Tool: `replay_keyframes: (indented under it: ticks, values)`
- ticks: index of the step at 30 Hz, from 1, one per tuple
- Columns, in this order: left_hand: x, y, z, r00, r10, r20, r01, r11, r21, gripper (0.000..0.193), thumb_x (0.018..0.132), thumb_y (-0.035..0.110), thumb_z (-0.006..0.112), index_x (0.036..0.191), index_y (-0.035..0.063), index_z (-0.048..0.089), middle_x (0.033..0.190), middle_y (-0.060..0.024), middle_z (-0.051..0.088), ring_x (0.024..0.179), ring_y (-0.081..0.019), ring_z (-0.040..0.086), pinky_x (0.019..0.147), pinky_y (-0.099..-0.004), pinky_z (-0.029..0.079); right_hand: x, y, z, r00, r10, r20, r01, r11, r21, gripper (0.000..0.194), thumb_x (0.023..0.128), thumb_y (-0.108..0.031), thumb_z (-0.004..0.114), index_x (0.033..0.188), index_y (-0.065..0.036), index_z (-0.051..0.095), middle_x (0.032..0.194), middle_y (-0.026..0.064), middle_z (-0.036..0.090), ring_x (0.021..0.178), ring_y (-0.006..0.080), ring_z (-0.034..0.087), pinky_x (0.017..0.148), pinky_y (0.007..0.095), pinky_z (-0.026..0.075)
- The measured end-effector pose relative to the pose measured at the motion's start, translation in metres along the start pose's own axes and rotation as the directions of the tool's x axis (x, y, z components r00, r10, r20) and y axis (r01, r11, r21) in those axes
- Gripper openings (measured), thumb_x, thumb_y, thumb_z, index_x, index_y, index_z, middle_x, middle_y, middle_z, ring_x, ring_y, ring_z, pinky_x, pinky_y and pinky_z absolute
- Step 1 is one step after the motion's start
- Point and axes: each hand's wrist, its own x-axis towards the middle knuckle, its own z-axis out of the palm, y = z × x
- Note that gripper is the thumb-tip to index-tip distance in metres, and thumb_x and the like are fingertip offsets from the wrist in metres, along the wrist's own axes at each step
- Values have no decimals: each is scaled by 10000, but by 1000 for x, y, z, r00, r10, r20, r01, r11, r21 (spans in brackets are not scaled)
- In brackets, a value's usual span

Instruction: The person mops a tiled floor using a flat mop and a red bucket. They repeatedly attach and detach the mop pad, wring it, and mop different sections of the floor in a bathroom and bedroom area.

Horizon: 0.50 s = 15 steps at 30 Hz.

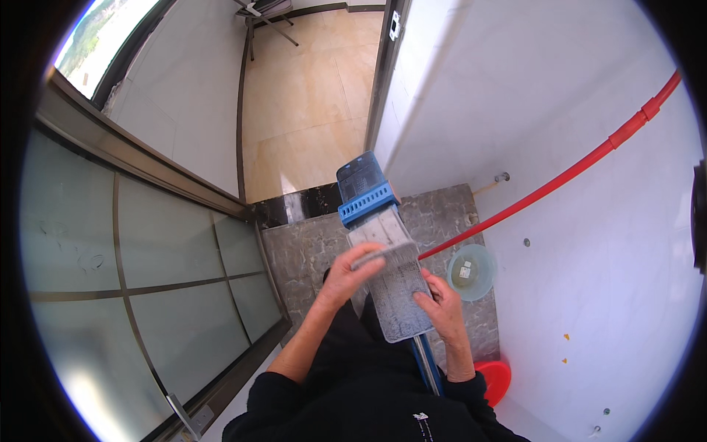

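Note:
A flat mop's grey cloth pad (399,298) lies before my body, with a blue-and-metal mop handle (426,362) running below it towards me. My left hand (353,271) grips the pad's upper left end, where the grey material is folded or overlapped. My right hand (443,305) holds its right edge, thumb on top. Beyond the pad, a paler flat part (381,227) of the mop reaches to a blue plastic wringer head (367,205) with a row of slots and a dark, see-through section. How these parts join is hidden under the pad.
A red pole (558,179) slants across the right side. Near its lower end stands a translucent basin (489,276); a red basin (496,381) is by my right sleeve. A glass-panelled door (165,248) is at left, a doorway with a dark sill (298,204) ahead, a folding chair (268,11) beyond.

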Motion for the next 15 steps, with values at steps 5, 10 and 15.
replay_keyframes:
  ticks: [5, 10, 15]
  values:
    - [-18, -27, 10, 992, -76, 105, 85, 993, -87, 186, 820, 112, 625, 988, 33, 613, 917, 14, 589, 852, -65, 515, 779, -210, 401, -1, 4, -3, 1000, 2, -17, -2, 1000, 25, 514, 778, 31, 602, 1257, 71, 420, 1151, 128, 557, 1032, 143, 536, 886, 257, 416]
    - [-13, -17, 1, 996, -85, 32, 88, 988, -130, 181, 848, 113, 591, 1012, 38, 604, 912, 24, 590, 875, -54, 512, 787, -204, 398, -4, 0, -7, 999, 37, -35, -35, 999, 39, 535, 757, 45, 603, 1255, 81, 412, 1119, 130, 570, 1005, 144, 542, 880, 266, 415]
    - [-17, -2, -23, 1000, 0, -12, -3, 985, -174, 163, 834, 107, 594, 981, 38, 610, 885, 28, 585, 836, -45, 502, 746, -196, 388, -8, -3, -11, 997, 33, -70, -28, 996, 82, 538, 752, 51, 598, 1255, 81, 409, 1118, 137, 572, 1003, 148, 547, 879, 267, 415]
